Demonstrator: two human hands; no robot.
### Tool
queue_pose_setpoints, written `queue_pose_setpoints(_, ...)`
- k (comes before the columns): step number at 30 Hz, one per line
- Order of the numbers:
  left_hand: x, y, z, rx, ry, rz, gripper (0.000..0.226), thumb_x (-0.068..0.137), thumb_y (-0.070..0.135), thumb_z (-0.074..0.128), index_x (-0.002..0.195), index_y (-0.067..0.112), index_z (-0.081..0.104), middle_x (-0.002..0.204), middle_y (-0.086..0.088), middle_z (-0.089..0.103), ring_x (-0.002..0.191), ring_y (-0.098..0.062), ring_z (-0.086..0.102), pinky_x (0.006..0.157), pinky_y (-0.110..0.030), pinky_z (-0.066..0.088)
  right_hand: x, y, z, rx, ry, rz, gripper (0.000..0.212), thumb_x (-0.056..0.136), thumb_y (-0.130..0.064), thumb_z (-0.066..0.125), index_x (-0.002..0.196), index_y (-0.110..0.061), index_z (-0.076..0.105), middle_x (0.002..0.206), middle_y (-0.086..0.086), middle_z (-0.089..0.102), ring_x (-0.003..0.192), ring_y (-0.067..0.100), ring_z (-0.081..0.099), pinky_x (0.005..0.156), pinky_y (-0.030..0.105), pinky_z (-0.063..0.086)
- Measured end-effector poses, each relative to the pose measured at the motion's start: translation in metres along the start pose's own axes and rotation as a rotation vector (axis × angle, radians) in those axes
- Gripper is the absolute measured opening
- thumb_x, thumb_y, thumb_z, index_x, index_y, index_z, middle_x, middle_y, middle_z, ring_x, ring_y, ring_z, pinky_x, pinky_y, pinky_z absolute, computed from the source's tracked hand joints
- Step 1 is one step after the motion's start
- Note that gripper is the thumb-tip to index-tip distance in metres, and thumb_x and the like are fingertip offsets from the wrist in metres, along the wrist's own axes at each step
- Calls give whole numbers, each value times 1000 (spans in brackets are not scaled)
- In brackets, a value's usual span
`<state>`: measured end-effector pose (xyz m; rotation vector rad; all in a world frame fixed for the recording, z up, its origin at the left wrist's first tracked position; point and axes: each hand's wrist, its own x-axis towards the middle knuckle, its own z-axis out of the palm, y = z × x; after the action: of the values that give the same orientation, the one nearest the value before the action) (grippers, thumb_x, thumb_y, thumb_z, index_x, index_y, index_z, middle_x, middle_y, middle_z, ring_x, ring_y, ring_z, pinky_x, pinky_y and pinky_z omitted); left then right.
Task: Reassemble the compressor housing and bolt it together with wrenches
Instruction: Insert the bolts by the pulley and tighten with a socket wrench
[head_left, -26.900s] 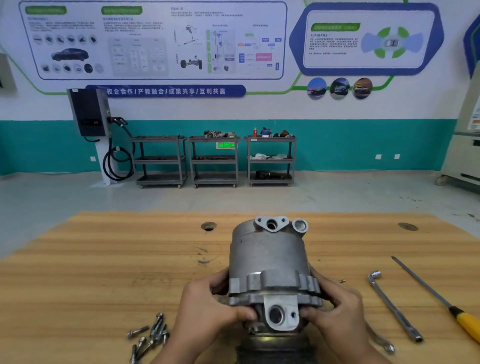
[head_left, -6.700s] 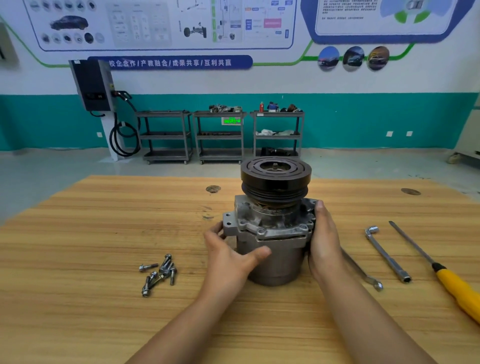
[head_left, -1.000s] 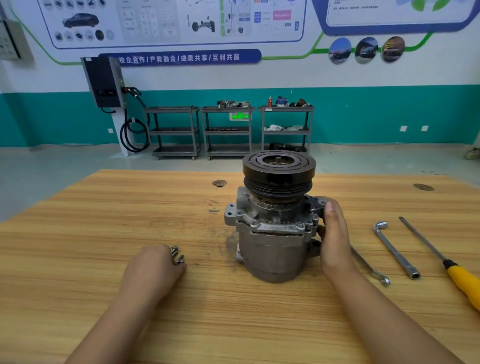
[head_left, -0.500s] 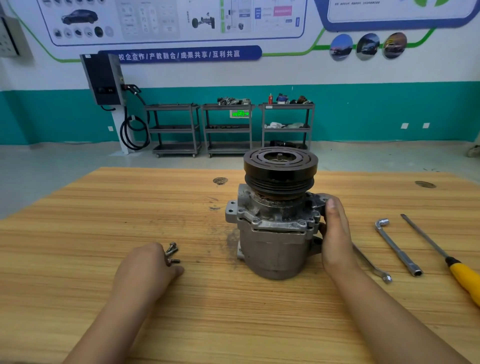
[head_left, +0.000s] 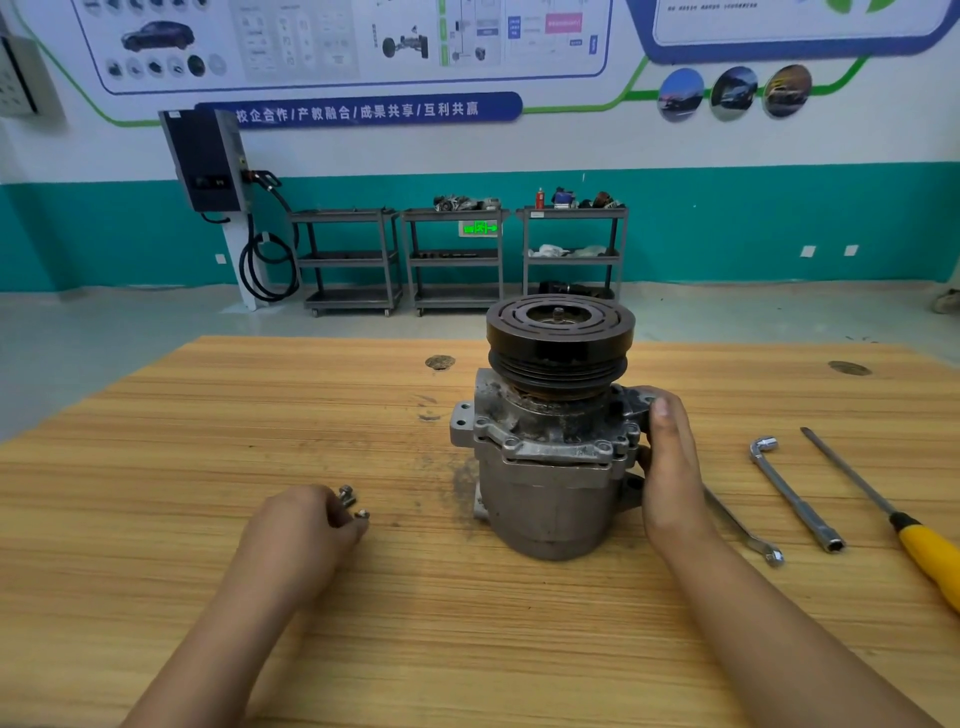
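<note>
**A:** What has changed over the last few seconds?

**B:** In the head view, the left grip (head_left: 301, 525) has come off the compressor (head_left: 550, 467). It is now down on the bolts (head_left: 347, 496), which lie on the bench (head_left: 156, 467) left of the housing. Its fingers curl over them and pinch. Two bolt heads show at the far side, and any others are hidden beneath the hand.

**A:** And the other?

**B:** The right grip (head_left: 670, 467) stays flat against the housing's right flank. Its fingers are straight, so it is steadying rather than clasping. The compressor stands upright mid-bench with the black pulley (head_left: 560, 332) on top.

**A:** Where does that leave the job?

**B:** The halves look mated, and the flange holes seem empty as far as I can tell. I'd judge that fitting the bolts starts now. The wrench (head_left: 748, 535) and socket wrench (head_left: 795, 496) lie untouched on the right.
</note>
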<state>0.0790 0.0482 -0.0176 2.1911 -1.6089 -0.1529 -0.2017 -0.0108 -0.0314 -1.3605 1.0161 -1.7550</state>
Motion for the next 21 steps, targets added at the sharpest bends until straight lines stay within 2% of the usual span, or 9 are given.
queue_pose_setpoints(4,-12,20,-5,-258,-30,142,19,93,37,54,81,22,56,71,8,57,65,-5,51,53,-21,33,0,0,1,-1,-3,-2,33,89,-51,32,97,-29,56,91,-21,64,89,-7,59,67,10,46)
queue_pose_setpoints(7,-21,38,-10,-512,-30,221,20,93,31,54,78,19,57,66,7,59,62,-9,52,59,-26,38,-1,0,1,9,-4,-11,30,97,-46,32,99,-26,55,88,-24,64,86,-9,59,63,6,45)
queue_pose_setpoints(9,-29,54,-15,-684,-83,268,19,92,27,55,77,17,58,60,10,60,58,-3,52,60,-24,41,-1,0,1,-3,4,-14,30,99,-42,31,100,-26,55,89,-24,64,87,-9,58,66,6,45)
queue_pose_setpoints(11,-38,70,-19,-827,-148,328,15,91,22,56,78,15,60,61,12,63,58,2,55,57,-16,42,0,1,0,-14,17,-20,29,99,-41,31,100,-25,55,89,-23,64,87,-10,58,69,5,44)
queue_pose_setpoints(13,-44,86,-23,-931,-186,372,10,89,18,58,81,16,62,67,9,67,65,-2,61,59,-15,45,0,2,0,-19,27,-21,29,99,-42,32,100,-25,55,88,-23,64,85,-11,57,68,4,43)
queue_pose_setpoints(15,-47,100,-27,-971,-179,401,6,87,17,61,82,21,63,74,5,70,75,-14,66,69,-26,51,0,1,1,-19,22,-18,30,96,-46,32,99,-27,55,89,-22,64,85,-11,57,69,4,43)
queue_pose_setpoints(17,-47,113,-30,-931,-137,464,9,85,17,64,81,26,65,79,3,71,81,-15,66,76,-31,52,-1,-1,2,-9,20,-20,29,97,-45,33,97,-27,55,88,-19,64,82,-12,58,66,4,44)
queue_pose_setpoints(19,-47,125,-32,-814,-77,546,9,83,22,67,79,30,66,77,10,68,73,-2,62,67,-17,50,-2,-3,3,15,20,-20,29,95,-43,33,96,-24,55,86,-15,63,78,-11,58,60,4,43)
queue_pose_setpoints(21,-47,136,-30,-672,6,610,9,83,25,69,77,32,67,73,11,64,73,2,56,63,-10,43,-2,-6,3,43,12,-20,31,92,-43,33,98,-20,55,86,-12,62,75,-11,59,58,5,44)
